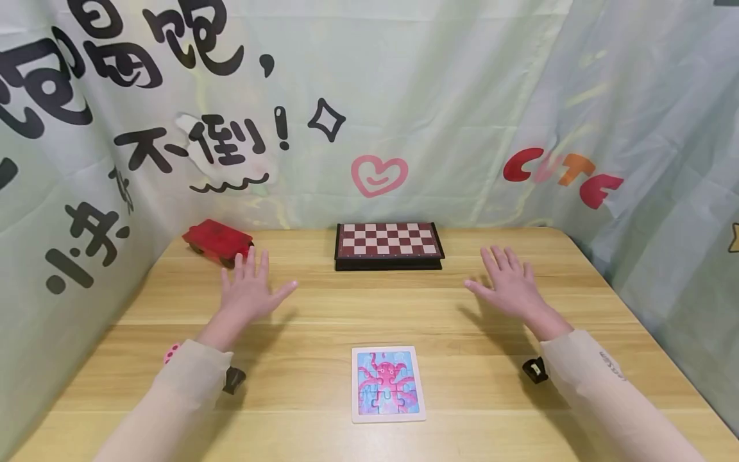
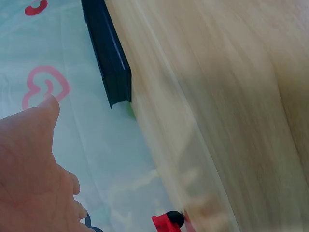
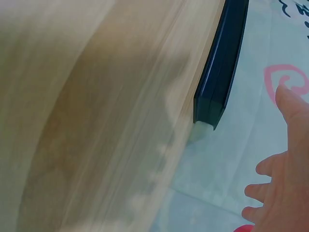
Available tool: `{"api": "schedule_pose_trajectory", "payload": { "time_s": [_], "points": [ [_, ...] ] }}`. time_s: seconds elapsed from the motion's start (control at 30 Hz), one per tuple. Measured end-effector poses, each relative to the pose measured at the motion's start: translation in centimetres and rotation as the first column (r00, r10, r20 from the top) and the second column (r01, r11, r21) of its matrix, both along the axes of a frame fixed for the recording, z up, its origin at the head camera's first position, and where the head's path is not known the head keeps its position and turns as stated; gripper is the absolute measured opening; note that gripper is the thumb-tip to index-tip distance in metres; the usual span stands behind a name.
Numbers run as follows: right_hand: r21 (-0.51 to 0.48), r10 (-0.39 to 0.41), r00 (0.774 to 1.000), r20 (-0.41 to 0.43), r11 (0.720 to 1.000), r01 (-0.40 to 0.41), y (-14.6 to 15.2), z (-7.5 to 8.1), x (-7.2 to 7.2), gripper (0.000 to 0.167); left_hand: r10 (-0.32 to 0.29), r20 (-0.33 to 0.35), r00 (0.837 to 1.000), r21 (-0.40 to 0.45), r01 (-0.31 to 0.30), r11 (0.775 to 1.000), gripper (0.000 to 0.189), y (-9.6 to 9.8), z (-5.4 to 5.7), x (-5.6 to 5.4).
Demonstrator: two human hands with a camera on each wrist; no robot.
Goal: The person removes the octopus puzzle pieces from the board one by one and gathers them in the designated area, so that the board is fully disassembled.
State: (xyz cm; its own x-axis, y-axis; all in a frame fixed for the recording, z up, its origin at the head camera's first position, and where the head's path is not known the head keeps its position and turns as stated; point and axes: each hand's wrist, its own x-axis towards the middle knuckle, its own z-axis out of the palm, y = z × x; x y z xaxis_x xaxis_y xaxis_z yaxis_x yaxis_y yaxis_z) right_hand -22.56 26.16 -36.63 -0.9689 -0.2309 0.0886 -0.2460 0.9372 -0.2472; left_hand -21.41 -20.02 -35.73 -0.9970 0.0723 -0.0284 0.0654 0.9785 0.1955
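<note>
My left hand (image 1: 248, 292) hovers over the left part of the table with its fingers spread and nothing in it. Just beyond its fingertips stands a red toy car (image 1: 218, 241). Over on the right, my right hand (image 1: 508, 285) is also raised with straight, spread fingers, holding nothing. Between the hands, farther back, lies a chessboard box (image 1: 388, 246) with a brown-and-white checkered top and black sides. Closer to me, a white-framed jigsaw puzzle (image 1: 388, 385) of a pink octopus lies flat. Both wrist views show the box's dark side (image 2: 110, 63) past the thumb.
The wooden table (image 1: 462, 410) ends at the back against a pale printed curtain (image 1: 450, 115), which also hangs along both sides. A pink spotted item (image 1: 171, 352) shows beside the left cuff. Dark wrist-worn pieces (image 1: 535, 370) sit below both cuffs.
</note>
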Motion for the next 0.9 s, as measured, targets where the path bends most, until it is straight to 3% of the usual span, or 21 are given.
{"api": "schedule_pose_trajectory", "payload": {
  "time_s": [0.37, 0.57, 0.73, 0.9],
  "points": [
    [-0.005, 0.096, 0.995, -0.023, 0.995, -0.096, -2.0, -0.4, 0.8, 0.088, -0.057, -0.035, 0.998, -0.017, 0.057, 0.998, 0.096, 1.3, -0.5, 0.7],
    [0.022, 0.178, 0.983, -0.053, 0.984, -0.177, -3.5, -0.6, 1.5, 0.084, -0.139, -0.07, 0.988, -0.026, 0.137, 0.99, 0.095, 2.5, -0.8, 1.0],
    [0.014, 0.285, 0.957, -0.062, 0.958, -0.285, -4.6, -0.9, 2.2, 0.081, -0.209, -0.106, 0.972, -0.011, 0.209, 0.978, 0.094, 3.7, -1.3, 1.6],
    [0.016, 0.407, 0.91, -0.083, 0.913, -0.407, -5.7, -1.5, 2.9, 0.077, -0.292, -0.12, 0.949, -0.014, 0.292, 0.956, 0.092, 4.8, -1.9, 2.6]
  ]
}}
